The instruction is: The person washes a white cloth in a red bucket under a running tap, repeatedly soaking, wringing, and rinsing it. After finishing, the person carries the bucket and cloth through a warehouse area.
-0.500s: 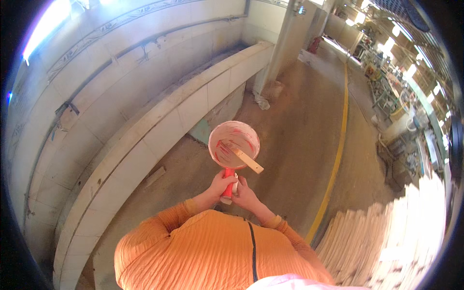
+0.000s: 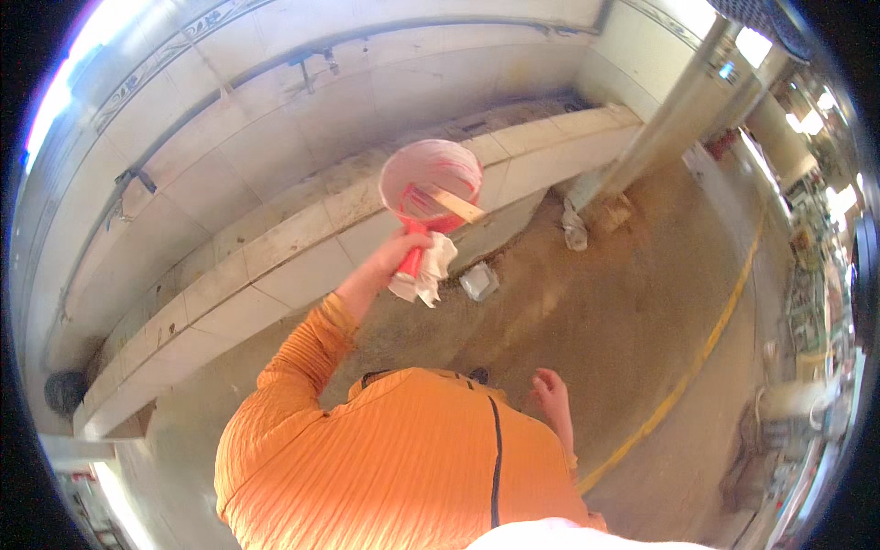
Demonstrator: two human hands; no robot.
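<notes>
My left hand [image 2: 406, 247] is closed around the red handle of a round dipper [image 2: 394, 174], lifted in front of the tiled ledge. The dipper's inside is pale pink with red streaks. A flat brush [image 2: 456, 204] with a light wooden handle leans inside it, its handle sticking out over the rim on the right. Crumpled white cloth or paper [image 2: 438, 263] hangs beside the red handle, against my left hand. Away from it, low on the right by my body, my right hand [image 2: 551, 392] holds nothing, its fingers loosely bent.
A long tiled ledge [image 2: 316, 225] runs across in front, below a tiled wall with a pipe [image 2: 385, 34]. A whitish object [image 2: 479, 281] lies on the brown floor. A post [image 2: 655, 110] stands at the ledge's right end. A yellow line [image 2: 697, 367] crosses the floor at right.
My right hand has let go of the dipper's handle area and dropped to my right side. My left hand has carried the dipper up and forward. The view has turned toward the wall.
</notes>
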